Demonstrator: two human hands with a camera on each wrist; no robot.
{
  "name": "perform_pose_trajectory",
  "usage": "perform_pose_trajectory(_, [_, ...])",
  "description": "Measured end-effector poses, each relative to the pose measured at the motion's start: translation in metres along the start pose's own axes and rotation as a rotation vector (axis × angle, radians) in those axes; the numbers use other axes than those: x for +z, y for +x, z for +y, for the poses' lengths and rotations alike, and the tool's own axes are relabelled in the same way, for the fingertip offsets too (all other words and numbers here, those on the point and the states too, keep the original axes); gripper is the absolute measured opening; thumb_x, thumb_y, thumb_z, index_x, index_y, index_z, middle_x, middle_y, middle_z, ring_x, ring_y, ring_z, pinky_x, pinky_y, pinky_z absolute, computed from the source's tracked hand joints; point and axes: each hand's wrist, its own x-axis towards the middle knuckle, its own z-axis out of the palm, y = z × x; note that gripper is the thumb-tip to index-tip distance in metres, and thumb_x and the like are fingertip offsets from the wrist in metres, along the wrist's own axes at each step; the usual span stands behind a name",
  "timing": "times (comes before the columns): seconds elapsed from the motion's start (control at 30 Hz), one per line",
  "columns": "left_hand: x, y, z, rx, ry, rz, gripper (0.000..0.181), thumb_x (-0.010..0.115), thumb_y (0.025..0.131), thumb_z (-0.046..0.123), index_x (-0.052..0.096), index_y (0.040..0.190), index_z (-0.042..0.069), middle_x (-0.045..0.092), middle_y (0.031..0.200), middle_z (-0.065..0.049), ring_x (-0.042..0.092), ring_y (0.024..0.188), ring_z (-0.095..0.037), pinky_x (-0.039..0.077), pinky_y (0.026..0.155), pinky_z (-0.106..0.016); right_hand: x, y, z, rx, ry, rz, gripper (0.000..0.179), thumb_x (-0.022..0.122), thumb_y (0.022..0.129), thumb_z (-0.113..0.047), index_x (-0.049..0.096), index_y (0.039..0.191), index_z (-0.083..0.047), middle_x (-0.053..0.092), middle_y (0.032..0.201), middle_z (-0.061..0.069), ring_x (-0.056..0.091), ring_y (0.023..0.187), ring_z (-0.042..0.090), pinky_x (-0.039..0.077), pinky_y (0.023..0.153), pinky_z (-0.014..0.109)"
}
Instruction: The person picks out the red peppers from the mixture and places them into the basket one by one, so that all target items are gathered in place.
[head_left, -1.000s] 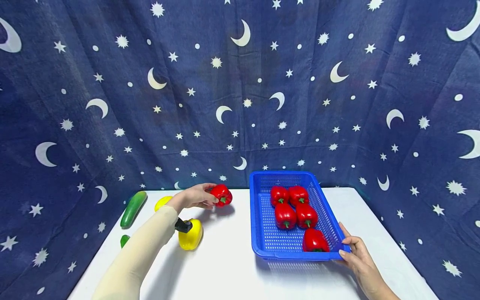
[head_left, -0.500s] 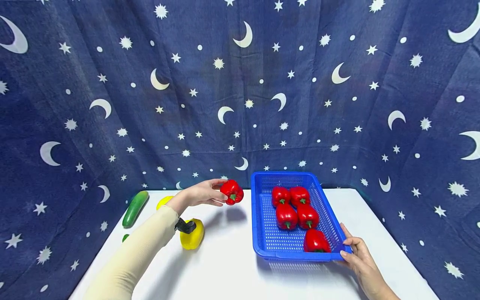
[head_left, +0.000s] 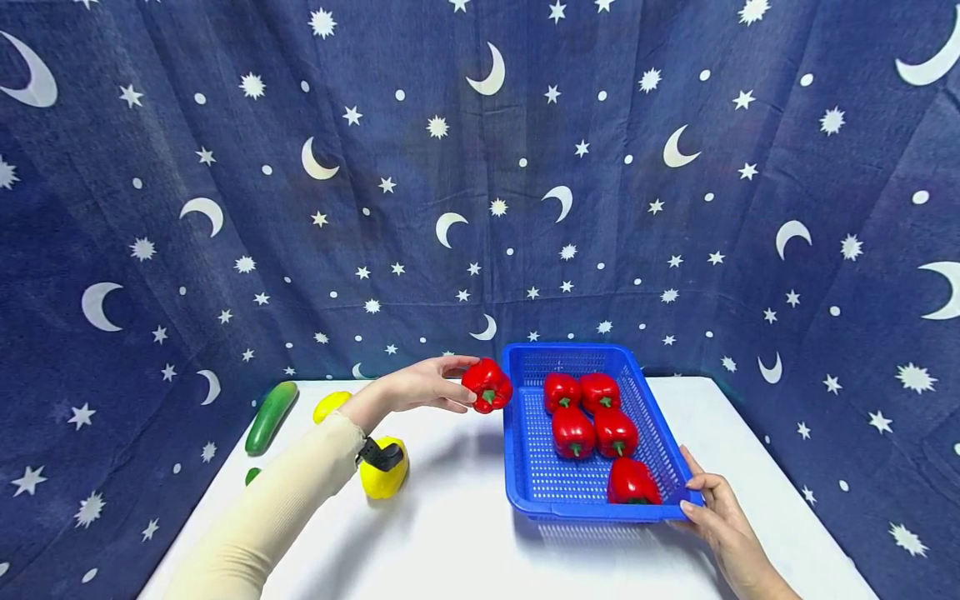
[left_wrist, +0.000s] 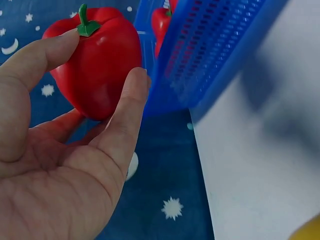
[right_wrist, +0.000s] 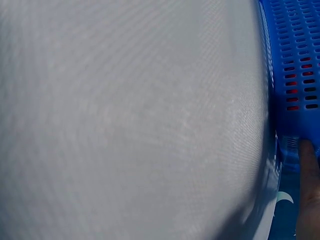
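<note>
A red bell pepper (head_left: 488, 386) with a green stem is held in the fingers of my left hand (head_left: 431, 385), raised above the table beside the basket's left rim. The left wrist view shows thumb and fingers around that red bell pepper (left_wrist: 102, 60). My right hand (head_left: 722, 525) grips the near right corner of the blue plastic basket (head_left: 510, 450), thumb on the rim. Inside the basket several red bell peppers (head_left: 573, 432) lie, one of them apart near the front wall. In the right wrist view only a finger (right_wrist: 308, 180) shows, against the basket's blue wall.
A yellow bell pepper (head_left: 383, 473) lies beneath my left wrist, partly covered by its black strap. Behind the forearm is another yellow item (head_left: 331, 406). A cucumber (head_left: 271, 418) and a mostly hidden green item (head_left: 252, 475) lie at left. A starry blue curtain (head_left: 420, 208) surrounds the white table (head_left: 442, 533).
My left hand has carried the red bell pepper rightward and up off the table, to the basket's left rim. The right hand keeps its grip on the corner.
</note>
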Motion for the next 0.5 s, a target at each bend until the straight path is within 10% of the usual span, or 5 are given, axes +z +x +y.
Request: perform_pose_trajectory(0.5, [0.042,0.002,0.011,0.025,0.067,-0.115,0.079,0.083,0.085,0.014,0.044,0.154,0.015,0.051,0.143,-0.011,0.069,0.109,-0.03,0.057,0.093,-0.046,-0.001,0.0,0.001,-0.022,0.026,-0.011,0.017,0.044,0.106,-0.002,0.038,0.121,-0.006,0.011,0.171,-0.006,0.04,0.131,-0.012,0.053,0.092,0.024])
